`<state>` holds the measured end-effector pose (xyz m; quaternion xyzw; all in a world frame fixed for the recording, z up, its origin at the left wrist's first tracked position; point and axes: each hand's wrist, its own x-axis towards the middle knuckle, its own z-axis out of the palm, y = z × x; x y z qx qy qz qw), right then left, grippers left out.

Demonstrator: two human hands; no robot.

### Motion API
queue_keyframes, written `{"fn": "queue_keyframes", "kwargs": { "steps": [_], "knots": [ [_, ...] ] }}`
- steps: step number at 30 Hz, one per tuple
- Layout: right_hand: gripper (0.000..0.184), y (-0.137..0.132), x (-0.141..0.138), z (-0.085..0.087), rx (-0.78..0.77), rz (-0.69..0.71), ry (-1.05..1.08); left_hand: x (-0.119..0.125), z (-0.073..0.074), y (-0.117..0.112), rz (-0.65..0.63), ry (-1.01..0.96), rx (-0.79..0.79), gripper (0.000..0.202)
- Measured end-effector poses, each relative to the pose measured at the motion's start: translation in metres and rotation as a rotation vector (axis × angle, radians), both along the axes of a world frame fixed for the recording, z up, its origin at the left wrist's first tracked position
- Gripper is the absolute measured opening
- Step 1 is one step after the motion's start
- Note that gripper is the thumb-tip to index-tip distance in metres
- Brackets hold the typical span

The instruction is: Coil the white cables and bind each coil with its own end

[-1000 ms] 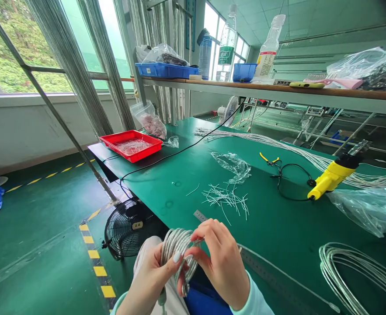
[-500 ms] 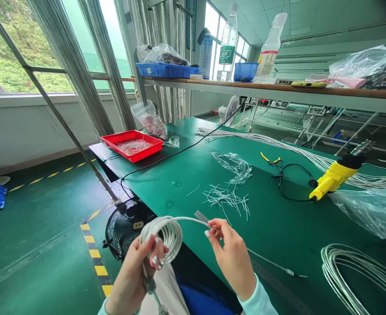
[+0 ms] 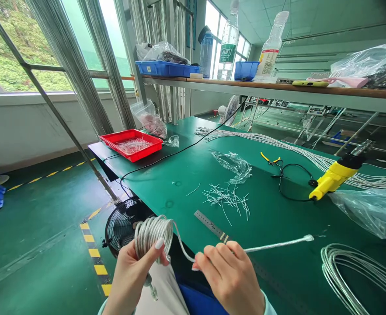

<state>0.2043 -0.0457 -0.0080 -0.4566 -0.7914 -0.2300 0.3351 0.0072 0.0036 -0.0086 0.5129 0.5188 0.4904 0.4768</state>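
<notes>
My left hand (image 3: 138,271) is closed around a coil of whitish, braided-looking cable (image 3: 153,234), thumb pressed on its near side. Below the coil hangs a cable end with a clear plug (image 3: 153,292). A single strand dips from the coil to my right hand (image 3: 228,273), whose fingers are closed on it. Past that hand the free stretch of cable (image 3: 278,244) runs out to the right above the table, ending in a white tip with thin wires. A steel ruler (image 3: 209,222) lies on the green table (image 3: 179,197), partly hidden behind my right hand.
White sticks (image 3: 227,199) lie scattered beyond the ruler, near a crumpled plastic bag (image 3: 234,166). A yellow heat gun (image 3: 333,177), yellow-handled cutters (image 3: 270,159) and a cable coil (image 3: 353,271) are at right. A red tray (image 3: 132,146) sits far left; a black fan (image 3: 123,225) stands beside the table.
My right hand has moved down and turned palm-down over the strand. The coil has turned in my left hand, its plug end swung, and the free cable end has shifted right and up.
</notes>
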Motion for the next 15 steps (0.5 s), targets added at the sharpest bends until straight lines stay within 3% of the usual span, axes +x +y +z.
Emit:
{"fn": "queue_keyframes", "kwargs": {
  "steps": [5,10,15],
  "knots": [
    [0.038,0.001,-0.010,0.005,-0.015,0.073,0.015,0.009,0.007,-0.008,-0.132,0.031,0.010,0.038],
    [0.039,0.002,-0.011,0.007,-0.063,0.184,0.121,0.016,0.009,-0.011,-0.170,-0.011,0.004,0.032],
    [0.025,0.005,-0.014,0.006,-0.119,0.307,0.262,0.020,0.003,-0.010,-0.160,-0.051,-0.065,0.034]
  ]
}}
